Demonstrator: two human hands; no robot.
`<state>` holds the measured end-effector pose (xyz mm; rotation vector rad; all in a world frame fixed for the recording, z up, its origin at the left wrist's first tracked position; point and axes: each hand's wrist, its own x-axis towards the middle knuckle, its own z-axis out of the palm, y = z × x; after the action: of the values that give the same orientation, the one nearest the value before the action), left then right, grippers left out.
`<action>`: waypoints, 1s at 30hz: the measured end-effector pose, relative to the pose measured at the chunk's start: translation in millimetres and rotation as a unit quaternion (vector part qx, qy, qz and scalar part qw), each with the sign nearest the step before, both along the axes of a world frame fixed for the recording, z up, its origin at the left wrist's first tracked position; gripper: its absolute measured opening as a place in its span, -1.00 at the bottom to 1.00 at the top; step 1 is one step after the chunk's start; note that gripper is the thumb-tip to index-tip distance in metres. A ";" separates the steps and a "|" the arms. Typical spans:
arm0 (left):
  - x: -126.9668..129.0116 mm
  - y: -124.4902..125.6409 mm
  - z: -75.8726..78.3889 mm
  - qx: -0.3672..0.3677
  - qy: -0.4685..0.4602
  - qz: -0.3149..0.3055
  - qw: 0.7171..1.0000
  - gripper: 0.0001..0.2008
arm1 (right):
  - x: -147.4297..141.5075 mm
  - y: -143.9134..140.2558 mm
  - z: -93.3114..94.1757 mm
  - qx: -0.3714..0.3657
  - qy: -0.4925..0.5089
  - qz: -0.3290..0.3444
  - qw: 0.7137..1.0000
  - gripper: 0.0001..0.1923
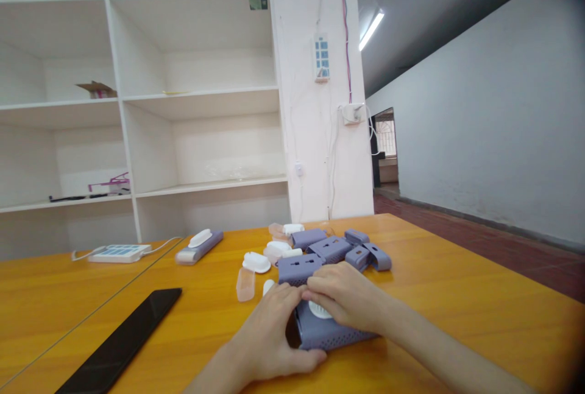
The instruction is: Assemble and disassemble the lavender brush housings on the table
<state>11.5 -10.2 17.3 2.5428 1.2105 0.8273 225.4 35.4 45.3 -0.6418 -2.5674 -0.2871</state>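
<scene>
On the desk [439, 296], at left, lies a black slab [123, 339]; farther right, the left hand [265, 333] clasps, between thumb and fingers, the left end of the nearest purple box [331, 336], which rests there. The right hand [345, 296] bends over its white disc [317, 310]; whether that grip pinches anything, I cannot tell.

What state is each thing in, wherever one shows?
Purple case, lying flat
White disc, partly covered
Left hand, at the case's left end, grip unclear
Right hand, fingers bent over the disc
Other purple cases, loosely grouped
Black slab, lying flat
Ceiling lamp, lit
Wall socket, plug inserted
</scene>
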 end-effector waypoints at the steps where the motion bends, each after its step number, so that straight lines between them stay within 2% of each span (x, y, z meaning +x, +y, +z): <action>1: -0.3 0.2 -0.4 0.001 -0.001 0.001 1.000 -0.31 | -0.1 0.0 -0.1 0.002 0.001 -0.002 1.000 -0.70; 11: -6.9 8.6 -5.4 0.024 0.001 -0.022 0.999 -0.23 | 0.1 1.5 -7.9 0.024 -0.001 0.008 1.000 -0.73; 16: -8.2 10.9 -8.5 0.049 0.012 -0.020 0.999 -0.31 | -0.1 4.2 -6.4 0.026 0.000 0.011 1.000 -0.68; 30: -7.5 11.8 -6.0 0.051 0.024 -0.022 0.998 -0.28 | 1.9 4.8 -6.7 0.043 -0.003 0.008 0.999 -0.67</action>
<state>3.9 1.7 11.3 2.6742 1.1501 0.8442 227.3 40.2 38.7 -0.5882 -2.5503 -0.3928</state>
